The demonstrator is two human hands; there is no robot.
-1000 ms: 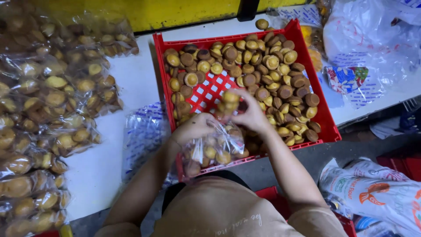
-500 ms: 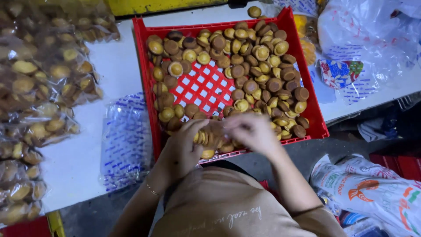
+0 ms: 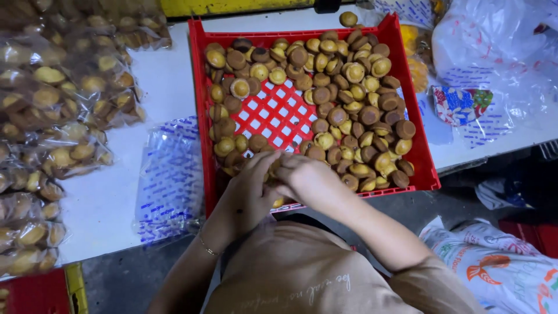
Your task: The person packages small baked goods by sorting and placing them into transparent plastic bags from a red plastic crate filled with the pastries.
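Red crate (image 3: 203, 87) of cookies (image 3: 343, 110) lies just beyond your left hand (image 3: 247, 195) and right hand (image 3: 311, 180), pressed together over its near-left corner at the tabletop's near edge; what they pinch you cannot tell.

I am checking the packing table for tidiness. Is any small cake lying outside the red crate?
Yes. One small round cake lies alone on the white table, just beyond the far rim of the red crate. All other loose cakes are inside it.
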